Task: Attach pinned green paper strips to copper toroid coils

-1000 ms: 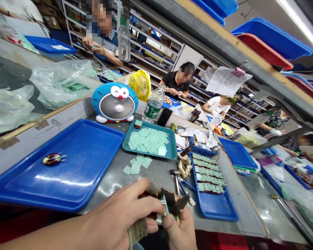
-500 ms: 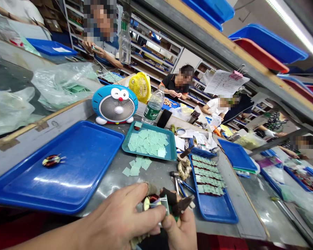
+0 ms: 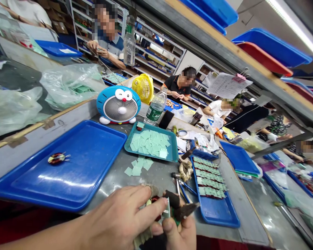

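Close to the table's front edge, my left hand (image 3: 125, 211) is closed around a copper-wound toroid coil (image 3: 154, 199), which its fingers mostly hide. A pale green plate (image 3: 167, 207) sits against the coil's right side. My right hand (image 3: 181, 231) meets it from the right, thumb by the plate. Dark pointed plier jaws (image 3: 187, 209) stick out beside its fingers; the handles are hidden. A dark sleeve (image 3: 172, 199) covers one fingertip. Another coil (image 3: 57, 158) with bare wire leads lies in the large blue tray (image 3: 94, 139) to the left.
A teal tray (image 3: 174, 152) holds many green plates, with loose plates (image 3: 137, 170) before it. Right of it, rows of plated coils fill part of a blue tray (image 3: 219, 211). Blue-handled pliers (image 3: 184, 191) lie between. A blue character fan (image 3: 118, 106) and water bottle (image 3: 155, 109) stand behind; co-workers sit beyond.
My left fingers have come further over the coil, covering more of it. The dark plier jaws have shifted slightly right and down. The whole view has moved a little.
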The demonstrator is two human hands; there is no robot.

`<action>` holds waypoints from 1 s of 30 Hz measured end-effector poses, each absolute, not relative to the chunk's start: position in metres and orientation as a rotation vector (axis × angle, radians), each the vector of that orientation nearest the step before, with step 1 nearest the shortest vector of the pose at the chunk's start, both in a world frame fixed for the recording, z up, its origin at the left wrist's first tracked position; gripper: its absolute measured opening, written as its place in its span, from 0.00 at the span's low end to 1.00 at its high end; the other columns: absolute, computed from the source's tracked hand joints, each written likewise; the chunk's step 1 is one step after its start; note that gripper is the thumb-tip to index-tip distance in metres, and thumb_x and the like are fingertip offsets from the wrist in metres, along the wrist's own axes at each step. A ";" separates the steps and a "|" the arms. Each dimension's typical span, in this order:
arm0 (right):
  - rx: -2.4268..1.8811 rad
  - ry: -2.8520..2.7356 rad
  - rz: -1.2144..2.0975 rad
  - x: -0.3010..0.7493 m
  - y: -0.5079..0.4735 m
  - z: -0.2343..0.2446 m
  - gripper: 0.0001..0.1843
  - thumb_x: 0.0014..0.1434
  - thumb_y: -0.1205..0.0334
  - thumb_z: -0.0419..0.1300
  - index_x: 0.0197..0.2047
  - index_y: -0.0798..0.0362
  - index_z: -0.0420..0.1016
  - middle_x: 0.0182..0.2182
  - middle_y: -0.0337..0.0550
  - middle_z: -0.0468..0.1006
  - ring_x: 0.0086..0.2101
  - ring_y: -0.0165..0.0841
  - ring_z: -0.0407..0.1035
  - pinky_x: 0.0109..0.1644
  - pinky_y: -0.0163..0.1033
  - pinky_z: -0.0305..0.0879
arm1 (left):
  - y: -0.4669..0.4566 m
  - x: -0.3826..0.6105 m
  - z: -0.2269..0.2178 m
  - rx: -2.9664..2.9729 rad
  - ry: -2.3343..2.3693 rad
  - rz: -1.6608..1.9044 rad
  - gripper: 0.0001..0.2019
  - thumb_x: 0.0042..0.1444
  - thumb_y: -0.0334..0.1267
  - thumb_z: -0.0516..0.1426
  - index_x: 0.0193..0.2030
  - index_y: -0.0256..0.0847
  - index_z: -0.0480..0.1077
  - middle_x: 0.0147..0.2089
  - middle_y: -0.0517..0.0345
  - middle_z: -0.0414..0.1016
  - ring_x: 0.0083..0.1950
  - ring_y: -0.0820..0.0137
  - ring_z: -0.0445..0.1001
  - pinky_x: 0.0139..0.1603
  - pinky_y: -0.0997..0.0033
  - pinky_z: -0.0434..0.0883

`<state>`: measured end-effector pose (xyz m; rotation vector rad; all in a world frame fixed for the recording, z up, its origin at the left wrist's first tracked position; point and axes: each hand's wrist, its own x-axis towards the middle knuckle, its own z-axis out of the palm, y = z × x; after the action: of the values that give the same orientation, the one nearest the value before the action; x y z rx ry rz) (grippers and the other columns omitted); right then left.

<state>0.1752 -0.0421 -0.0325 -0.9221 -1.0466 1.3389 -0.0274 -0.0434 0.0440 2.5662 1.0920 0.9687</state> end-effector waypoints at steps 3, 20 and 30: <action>-0.926 -1.071 1.409 0.177 -0.043 -0.039 0.34 0.51 0.41 0.75 0.54 0.53 0.79 0.42 0.57 0.85 0.37 0.48 0.82 0.40 0.48 0.81 | -0.046 -0.027 0.042 2.569 1.109 0.946 0.16 0.73 0.43 0.51 0.62 0.41 0.65 0.39 0.50 0.75 0.35 0.60 0.76 0.33 0.63 0.75; -0.912 -1.259 1.270 0.181 -0.037 -0.021 0.27 0.55 0.47 0.74 0.54 0.50 0.81 0.43 0.52 0.84 0.38 0.43 0.82 0.41 0.42 0.80 | -0.044 -0.028 0.042 2.239 1.094 1.030 0.18 0.68 0.47 0.57 0.60 0.44 0.69 0.42 0.52 0.76 0.37 0.64 0.77 0.36 0.69 0.77; -0.881 -1.265 1.241 0.173 -0.041 -0.008 0.22 0.55 0.45 0.73 0.48 0.47 0.84 0.35 0.45 0.80 0.32 0.37 0.77 0.34 0.35 0.76 | -0.042 -0.031 0.050 2.054 1.047 0.897 0.16 0.63 0.47 0.62 0.56 0.46 0.74 0.41 0.54 0.73 0.36 0.65 0.75 0.37 0.70 0.73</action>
<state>0.1734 -0.0407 -0.0084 -0.8809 -1.2649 1.2407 -0.0307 -0.0415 0.0504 2.0543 1.0471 0.8968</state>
